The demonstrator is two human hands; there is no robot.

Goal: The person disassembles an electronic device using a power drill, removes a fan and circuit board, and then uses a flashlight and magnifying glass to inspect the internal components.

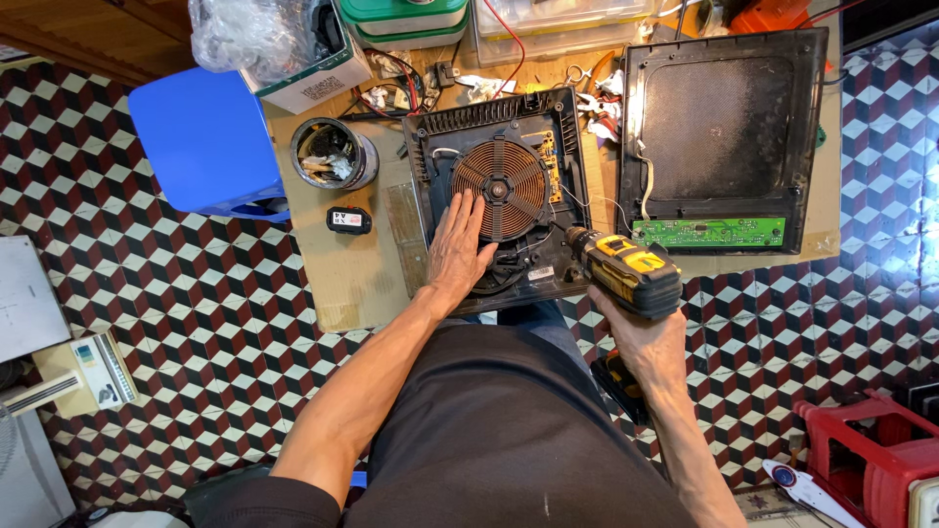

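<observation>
My left hand (458,246) lies flat and spread on the opened induction cooker base (496,200), palm on the lower left edge of the copper coil (499,188), fingers pointing up the frame. My right hand (648,337) is wrapped tight around the grip of the yellow and black cordless drill (626,269), whose nose points up and left toward the lower right corner of the base. The base sits in the middle of the frame on the cardboard-covered tabletop (347,284), just above my lap.

I judge the base to be a light, stiff plastic shell that would slide on the cardboard if I did not press it down. The coil looks delicate: thin wound wire with fine leads running off to the right, so I keep my weight on the palm and off the windings, and would lift the base by its ribbed black rim. The drill seems heavy at the bottom, where its battery hangs, and the grip gives a firm hold.

To the right lies the black top cover (729,127), upside down, with a green circuit board (709,233) along its lower edge. A round tin (333,154) and a small black battery pack (349,220) lie left of the base, beside a blue stool (205,137).
</observation>
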